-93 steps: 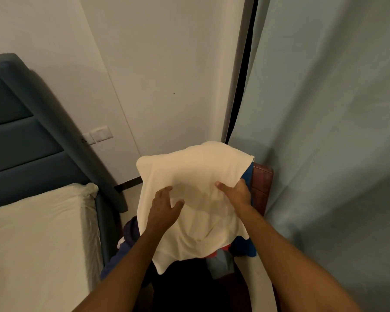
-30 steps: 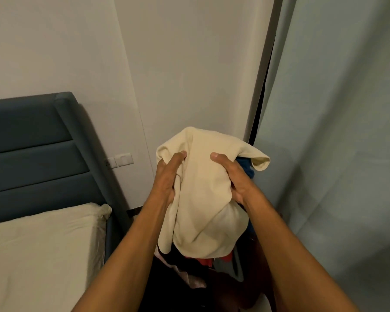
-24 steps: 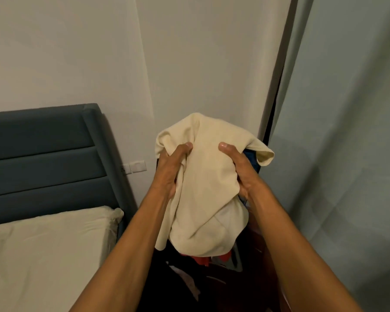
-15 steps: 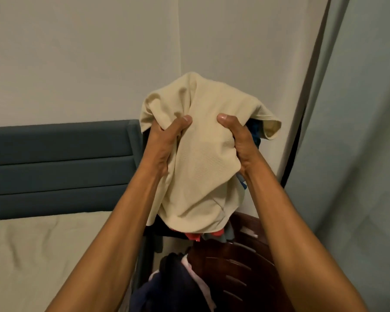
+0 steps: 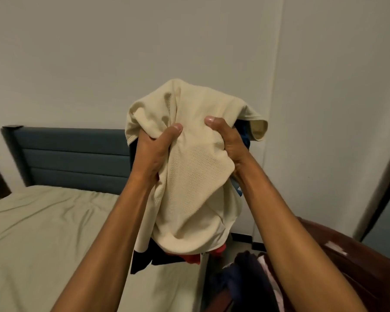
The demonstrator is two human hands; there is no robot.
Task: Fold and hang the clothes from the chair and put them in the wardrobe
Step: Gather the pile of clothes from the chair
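The left hand (image 5: pixel 153 152) curls its fingers into the cream garment (image 5: pixel 189 176), its thumb (image 5: pixel 173 129) pressed across the front of the fabric while the other fingers are buried behind a fold. The right hand (image 5: pixel 227 140) grips the same garment from the opposite side, thumb (image 5: pixel 212 120) on top and the remaining fingers hidden behind the cloth. Between the 2 thumbs the fabric is pinched into a deep vertical crease.

The cream garment wraps a bundle held up in the air in front of the wall (image 5: pixel 189 41), with 1 sleeve opening (image 5: pixel 258 129) sticking out to the right. Other clothes show from inside the bundle: blue fabric (image 5: pixel 243 136) behind the right hand, dark fabric (image 5: pixel 142 260) hanging from the bottom left, and a bit of red cloth (image 5: pixel 191 258) at the lower edge.

Both forearms reach up from the bottom of the view. Below left lies the bed (image 5: pixel 43 233) with a pale sheet and a blue-grey padded headboard (image 5: pixel 72 158). At lower right, the dark wooden chair (image 5: pixel 358 262) carries more dark clothing (image 5: pixel 245 278) on its seat.
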